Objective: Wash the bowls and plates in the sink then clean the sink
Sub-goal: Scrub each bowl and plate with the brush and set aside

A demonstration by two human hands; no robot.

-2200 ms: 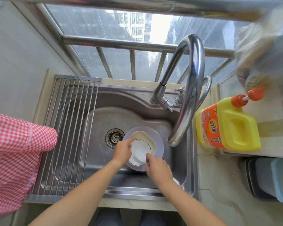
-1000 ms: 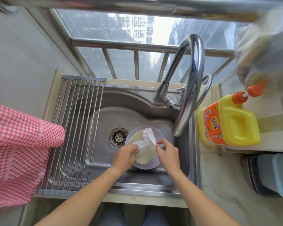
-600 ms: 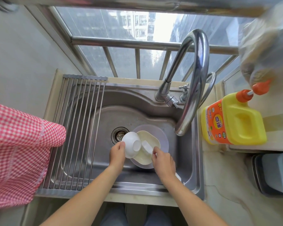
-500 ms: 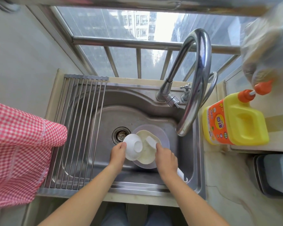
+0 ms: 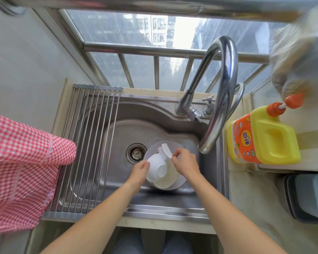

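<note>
Gripping a small white bowl (image 5: 156, 171) by its rim, the left hand (image 5: 140, 169) tilts it over the sink (image 5: 117, 129), while the right hand (image 5: 185, 163) pinches the handle of a white brush (image 5: 164, 150) whose bristles meet the bowl. Beneath them a cream plate (image 5: 168, 181) lies in a larger pale plate (image 5: 176, 186) on the basin floor, just right of the drain (image 5: 136, 154). A curved tap (image 5: 218, 92) arches above, a roll-up rack (image 5: 88, 143) spans the sink's left, a yellow detergent jug (image 5: 264, 136) stands right, and a red checked cloth (image 5: 20, 169) hangs left.
</note>
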